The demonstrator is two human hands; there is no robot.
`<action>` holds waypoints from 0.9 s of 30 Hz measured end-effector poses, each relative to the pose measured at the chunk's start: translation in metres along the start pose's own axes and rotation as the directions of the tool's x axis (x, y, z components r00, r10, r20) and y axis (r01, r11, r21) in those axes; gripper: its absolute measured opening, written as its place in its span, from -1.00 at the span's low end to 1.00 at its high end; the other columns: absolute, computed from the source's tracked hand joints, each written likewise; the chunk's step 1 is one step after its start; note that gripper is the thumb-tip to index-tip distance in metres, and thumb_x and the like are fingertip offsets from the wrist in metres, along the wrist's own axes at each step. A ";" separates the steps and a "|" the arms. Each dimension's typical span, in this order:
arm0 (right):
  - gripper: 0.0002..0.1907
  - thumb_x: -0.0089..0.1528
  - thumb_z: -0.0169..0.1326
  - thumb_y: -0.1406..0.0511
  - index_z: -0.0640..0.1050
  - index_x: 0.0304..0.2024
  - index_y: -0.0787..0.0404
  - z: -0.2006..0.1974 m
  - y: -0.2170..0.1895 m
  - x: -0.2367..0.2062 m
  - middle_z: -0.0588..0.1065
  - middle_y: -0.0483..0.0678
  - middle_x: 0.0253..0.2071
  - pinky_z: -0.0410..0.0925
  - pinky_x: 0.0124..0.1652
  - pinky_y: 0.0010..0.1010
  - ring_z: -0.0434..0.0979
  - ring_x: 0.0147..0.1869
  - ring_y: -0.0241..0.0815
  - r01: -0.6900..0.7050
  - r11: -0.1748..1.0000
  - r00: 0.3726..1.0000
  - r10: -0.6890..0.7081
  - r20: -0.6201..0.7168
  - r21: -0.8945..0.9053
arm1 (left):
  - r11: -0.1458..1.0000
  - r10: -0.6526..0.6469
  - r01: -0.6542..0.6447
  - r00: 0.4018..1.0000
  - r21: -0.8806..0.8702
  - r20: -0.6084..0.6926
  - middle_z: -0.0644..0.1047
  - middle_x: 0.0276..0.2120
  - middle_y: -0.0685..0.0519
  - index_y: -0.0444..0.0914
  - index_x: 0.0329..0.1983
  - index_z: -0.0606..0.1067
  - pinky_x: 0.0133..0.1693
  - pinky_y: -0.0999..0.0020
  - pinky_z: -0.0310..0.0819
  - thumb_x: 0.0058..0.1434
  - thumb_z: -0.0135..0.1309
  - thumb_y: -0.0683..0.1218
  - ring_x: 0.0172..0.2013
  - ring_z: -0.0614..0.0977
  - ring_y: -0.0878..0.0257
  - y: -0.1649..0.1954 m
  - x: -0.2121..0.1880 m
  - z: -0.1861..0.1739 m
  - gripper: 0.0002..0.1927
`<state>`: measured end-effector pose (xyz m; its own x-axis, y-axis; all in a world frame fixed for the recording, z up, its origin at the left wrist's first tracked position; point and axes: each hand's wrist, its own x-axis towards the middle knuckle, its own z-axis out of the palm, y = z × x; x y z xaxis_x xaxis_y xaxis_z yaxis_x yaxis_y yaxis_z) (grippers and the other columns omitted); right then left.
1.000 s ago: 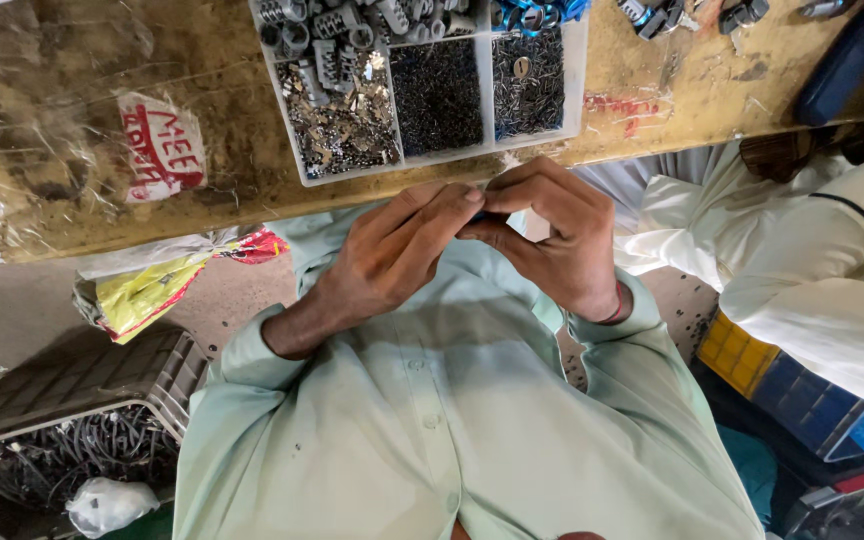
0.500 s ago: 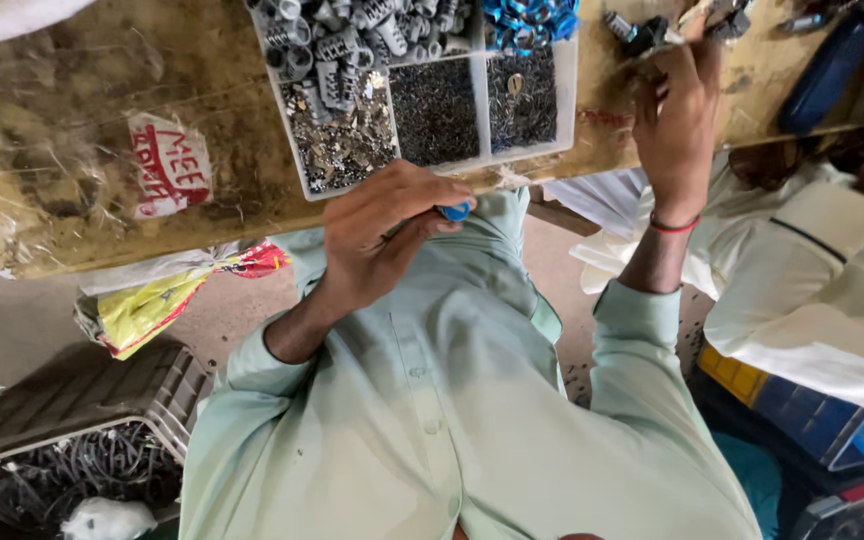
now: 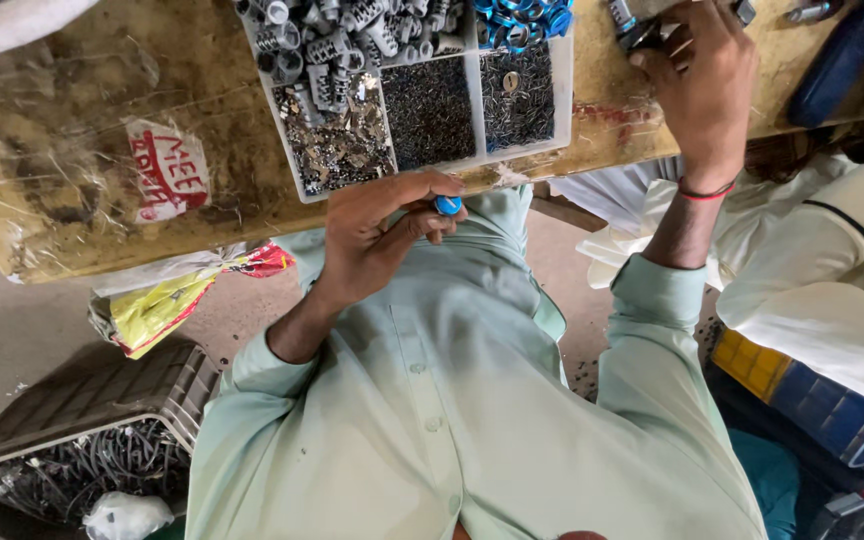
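Note:
My left hand [image 3: 382, 235] is held just below the edge of the wooden table [image 3: 82, 170], in front of my light green shirt. Its thumb and fingers pinch a small blue ring-shaped part [image 3: 447, 205]. My right hand [image 3: 702, 80] reaches up over the table at the top right. Its fingertips rest on a cluster of small dark metal parts [image 3: 637, 30]. Whether it grips one is hidden by the fingers. A red thread band circles that wrist.
A white compartment box [image 3: 564, 90] on the table holds grey fittings, small dark screws and blue rings [image 3: 522, 15]. A dark blue object [image 3: 837, 60] lies top right. A person in white clothes [image 3: 832, 280] sits at right. A grey crate [image 3: 102, 400] of wires and a yellow-red bag [image 3: 162, 305] lie lower left.
Both hands were together at my chest a second ago. My right hand has since gone up to the table's top right; my left hand stays near the table edge with the blue part.

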<state>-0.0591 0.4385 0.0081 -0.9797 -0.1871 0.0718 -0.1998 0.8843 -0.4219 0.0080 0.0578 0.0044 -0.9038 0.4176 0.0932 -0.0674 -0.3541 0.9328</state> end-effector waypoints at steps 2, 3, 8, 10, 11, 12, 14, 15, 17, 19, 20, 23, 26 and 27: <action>-0.64 0.26 0.37 0.53 0.41 -0.06 0.40 -0.004 0.005 0.002 0.52 0.13 -0.16 0.47 -0.24 -0.26 0.63 -0.16 0.04 -0.003 1.000 1.000 0.003 0.002 0.010 | 1.000 -0.016 0.016 1.000 -0.024 -0.001 0.63 0.00 -0.10 -0.35 0.19 0.49 -0.19 0.42 0.66 0.42 0.11 -0.36 -0.15 0.70 0.28 -0.001 -0.002 0.001 -0.71; -0.64 0.27 0.37 0.52 0.41 -0.08 0.40 -0.006 0.006 0.003 0.51 0.12 -0.21 0.46 -0.26 -0.26 0.63 -0.20 0.02 0.012 1.000 1.000 -0.011 -0.023 0.028 | 0.999 -0.022 0.022 1.000 -0.025 -0.009 0.63 -0.01 -0.10 -0.35 0.18 0.49 -0.20 0.43 0.66 0.42 0.11 -0.35 -0.14 0.70 0.28 -0.001 -0.003 0.002 -0.71; -0.77 0.42 0.20 0.39 0.44 0.06 0.29 -0.016 -0.031 -0.008 0.50 -0.10 -0.27 0.43 -0.35 -0.55 0.49 -0.36 -0.33 -0.222 0.631 0.937 0.350 -0.017 0.743 | 0.997 -0.039 0.042 0.998 0.057 -0.057 0.65 -0.10 -0.05 -0.33 0.16 0.52 -0.25 0.48 0.65 0.40 0.14 -0.35 -0.22 0.67 0.33 0.002 0.000 0.005 -0.71; -0.84 0.42 0.19 0.37 0.54 0.02 0.30 -0.015 -0.064 -0.019 0.50 -0.07 -0.33 0.35 -0.47 -0.55 0.43 -0.46 -0.34 -0.120 0.436 0.895 0.436 -0.093 0.892 | 0.994 -0.029 0.038 0.996 0.101 -0.083 0.66 -0.11 -0.03 -0.33 0.17 0.53 -0.27 0.49 0.64 0.39 0.15 -0.34 -0.24 0.68 0.36 0.003 0.003 0.010 -0.70; -0.84 0.40 0.14 0.32 0.51 -0.02 0.25 -0.009 -0.084 -0.027 0.49 -0.08 -0.36 0.29 -0.52 -0.57 0.41 -0.51 -0.37 -0.094 0.509 0.886 0.435 -0.162 0.856 | 0.991 -0.032 0.043 0.995 0.123 -0.092 0.66 -0.12 -0.02 -0.32 0.18 0.53 -0.28 0.49 0.63 0.39 0.16 -0.34 -0.25 0.68 0.37 0.004 0.003 0.012 -0.69; -0.84 0.37 0.08 0.27 0.48 -0.06 0.21 0.001 -0.105 -0.036 0.47 -0.09 -0.39 0.23 -0.57 -0.59 0.39 -0.56 -0.40 -0.074 0.577 0.871 0.434 -0.229 0.813 | 0.983 -0.028 0.042 0.996 0.179 -0.080 0.66 -0.15 -0.01 -0.32 0.18 0.53 -0.30 0.47 0.62 0.36 0.20 -0.32 -0.28 0.67 0.36 0.006 0.004 0.014 -0.67; -0.78 0.41 0.20 0.37 0.42 0.01 0.22 0.025 -0.142 -0.050 0.48 0.00 -0.29 0.38 -0.49 -0.51 0.49 -0.44 -0.31 0.081 0.479 0.905 0.333 -0.266 0.874 | 0.957 -0.011 0.023 0.999 0.289 -0.044 0.65 -0.21 0.01 -0.31 0.19 0.53 -0.33 0.45 0.58 0.31 0.27 -0.30 -0.34 0.66 0.35 0.007 0.007 0.017 -0.61; -0.71 0.41 0.24 0.41 0.38 0.04 0.23 0.035 -0.156 -0.055 0.48 0.06 -0.21 0.46 -0.46 -0.46 0.54 -0.37 -0.26 0.134 0.423 0.917 0.291 -0.274 0.896 | 0.940 0.065 -0.053 0.998 0.337 -0.024 0.65 -0.16 -0.01 -0.30 0.20 0.52 -0.29 0.40 0.59 0.31 0.28 -0.29 -0.29 0.68 0.29 0.008 0.008 0.018 -0.60; -0.61 0.36 0.24 0.47 0.31 0.08 0.25 0.045 -0.169 -0.063 0.49 0.15 -0.08 0.54 -0.40 -0.39 0.60 -0.27 -0.18 0.106 0.390 0.940 0.260 -0.220 0.915 | 0.884 0.198 -0.185 0.980 0.429 0.014 0.64 -0.05 -0.05 -0.28 0.22 0.49 -0.19 0.31 0.59 0.31 0.29 -0.28 -0.19 0.70 0.19 0.012 0.007 0.017 -0.57; -0.59 0.37 0.23 0.52 0.28 0.09 0.28 0.048 -0.174 -0.067 0.48 0.15 -0.11 0.54 -0.34 -0.36 0.59 -0.23 -0.16 0.074 0.415 0.955 0.232 -0.184 0.907 | 0.863 0.200 -0.181 0.980 0.472 0.012 0.64 -0.06 -0.04 -0.26 0.19 0.51 -0.20 0.29 0.58 0.27 0.33 -0.27 -0.21 0.70 0.14 0.015 0.005 0.015 -0.57; -0.58 0.37 0.23 0.53 0.27 0.09 0.29 0.047 -0.174 -0.067 0.47 0.14 -0.12 0.55 -0.33 -0.35 0.59 -0.22 -0.16 0.066 0.418 0.960 0.221 -0.172 0.906 | 0.852 0.203 -0.183 0.979 0.491 0.012 0.64 -0.06 -0.04 -0.25 0.17 0.51 -0.20 0.28 0.58 0.26 0.35 -0.26 -0.22 0.70 0.12 0.016 0.005 0.013 -0.57; -0.61 0.38 0.22 0.51 0.26 0.07 0.31 0.038 -0.172 -0.063 0.46 0.09 -0.14 0.58 -0.32 -0.35 0.62 -0.22 -0.20 0.059 0.368 0.958 0.241 -0.156 0.928 | 0.843 0.247 -0.225 0.969 0.488 0.019 0.63 0.03 -0.03 -0.22 0.20 0.50 -0.07 0.29 0.65 0.28 0.32 -0.27 -0.08 0.72 0.09 0.019 0.002 0.013 -0.56; -0.63 0.40 0.22 0.52 0.30 0.10 0.31 0.028 -0.173 -0.053 0.48 0.06 -0.12 0.56 -0.30 -0.39 0.62 -0.23 -0.23 0.062 0.373 0.965 0.216 -0.152 0.926 | 0.848 0.243 -0.227 0.970 0.480 0.029 0.63 0.03 -0.02 -0.22 0.20 0.51 -0.06 0.28 0.65 0.28 0.33 -0.27 -0.06 0.73 0.09 0.019 0.003 0.013 -0.56; -0.61 0.40 0.21 0.52 0.32 0.15 0.30 0.024 -0.174 -0.049 0.51 0.09 -0.08 0.57 -0.29 -0.42 0.63 -0.22 -0.23 0.060 0.420 0.976 0.168 -0.142 0.906 | 0.857 0.236 -0.219 0.971 0.467 0.021 0.64 0.02 -0.03 -0.23 0.19 0.51 -0.08 0.29 0.65 0.27 0.33 -0.27 -0.08 0.73 0.10 0.019 0.003 0.014 -0.57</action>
<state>0.0239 0.2836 0.0558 -0.9915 0.0263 0.1277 -0.1284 -0.0270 -0.9913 0.0096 0.0636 0.0273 -0.8850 0.3396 0.3184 0.3373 -0.0035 0.9414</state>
